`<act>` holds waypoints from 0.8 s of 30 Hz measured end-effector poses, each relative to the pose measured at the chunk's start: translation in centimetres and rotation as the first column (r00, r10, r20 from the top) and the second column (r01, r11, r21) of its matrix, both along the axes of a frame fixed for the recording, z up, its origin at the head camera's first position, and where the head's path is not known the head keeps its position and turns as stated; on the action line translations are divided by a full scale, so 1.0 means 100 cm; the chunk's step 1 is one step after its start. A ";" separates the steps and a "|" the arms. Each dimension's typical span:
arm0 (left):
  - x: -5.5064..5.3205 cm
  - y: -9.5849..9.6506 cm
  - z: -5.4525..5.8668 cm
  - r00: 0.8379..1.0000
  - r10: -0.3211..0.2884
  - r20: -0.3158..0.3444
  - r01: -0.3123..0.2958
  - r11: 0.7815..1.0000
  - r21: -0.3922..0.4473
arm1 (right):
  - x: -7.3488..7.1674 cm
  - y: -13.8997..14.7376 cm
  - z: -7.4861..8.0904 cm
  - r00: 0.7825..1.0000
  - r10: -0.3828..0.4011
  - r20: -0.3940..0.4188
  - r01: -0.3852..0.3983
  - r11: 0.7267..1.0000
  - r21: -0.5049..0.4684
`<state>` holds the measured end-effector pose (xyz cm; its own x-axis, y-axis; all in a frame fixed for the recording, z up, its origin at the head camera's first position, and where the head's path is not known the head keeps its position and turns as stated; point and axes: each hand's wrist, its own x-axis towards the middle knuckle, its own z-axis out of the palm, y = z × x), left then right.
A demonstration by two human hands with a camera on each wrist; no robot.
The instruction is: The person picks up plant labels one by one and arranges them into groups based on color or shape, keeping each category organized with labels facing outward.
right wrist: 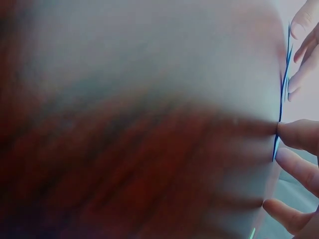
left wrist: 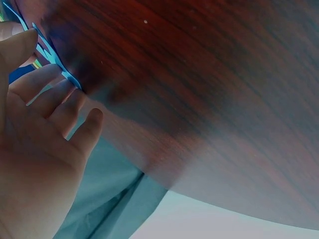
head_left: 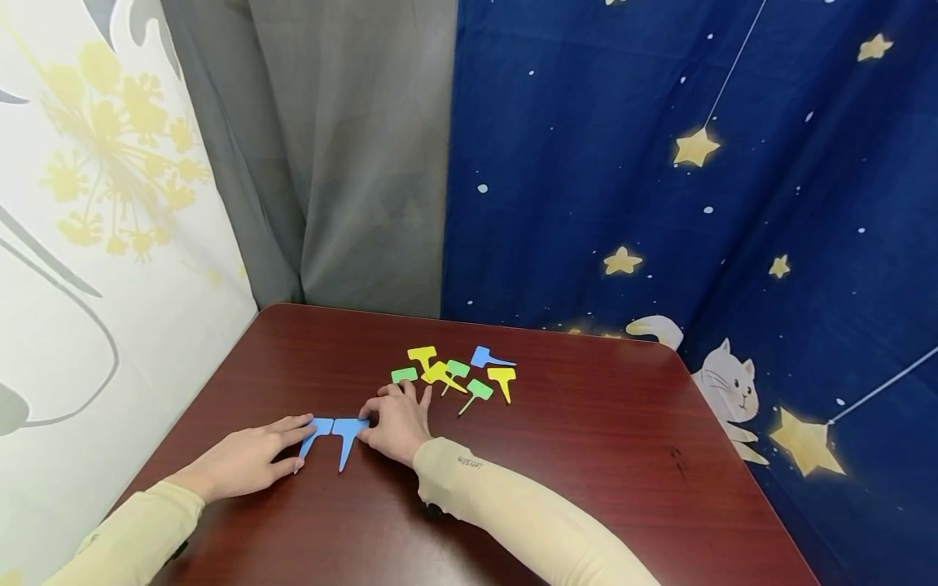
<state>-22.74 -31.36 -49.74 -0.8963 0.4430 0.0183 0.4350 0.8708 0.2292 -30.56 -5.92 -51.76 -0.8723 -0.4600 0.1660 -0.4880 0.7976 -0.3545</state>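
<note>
Two blue T-shaped plant labels lie side by side on the table, heads almost meeting and stems toward the person. My left hand [head_left: 252, 457] rests on the left blue plant label [head_left: 320, 426], straight fingers over its head and the thumb by the stem's tip. At the right blue plant label [head_left: 348, 435], my right hand [head_left: 399, 423] holds the head's outer end between thumb and forefinger. Its other fingers reach toward a green plant label [head_left: 404, 375], partly covered by the hand. In the right wrist view the blue labels [right wrist: 284, 89] appear edge-on.
Beyond the right hand lies a loose group of plant labels: yellow [head_left: 422, 356], green [head_left: 477, 392] and blue [head_left: 487, 357], some overlapping. The dark red wooden table [head_left: 586, 456] has rounded far corners. Grey and blue curtains [head_left: 572, 163] hang behind it.
</note>
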 end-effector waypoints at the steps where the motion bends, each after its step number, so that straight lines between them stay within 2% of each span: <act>1: 0.000 0.000 0.000 1.000 -0.001 -0.001 0.001 1.000 0.000 | 0.000 0.000 0.000 1.000 0.000 -0.003 0.000 1.000 0.003; 18: -0.002 0.002 0.004 1.000 -0.008 0.014 0.008 1.000 0.008 | 0.000 0.001 -0.001 1.000 -0.003 -0.009 0.003 1.000 -0.006; 24: -0.002 0.005 0.008 1.000 -0.006 -0.008 0.006 1.000 0.016 | 0.000 0.001 -0.003 1.000 0.008 -0.025 -0.008 1.000 -0.011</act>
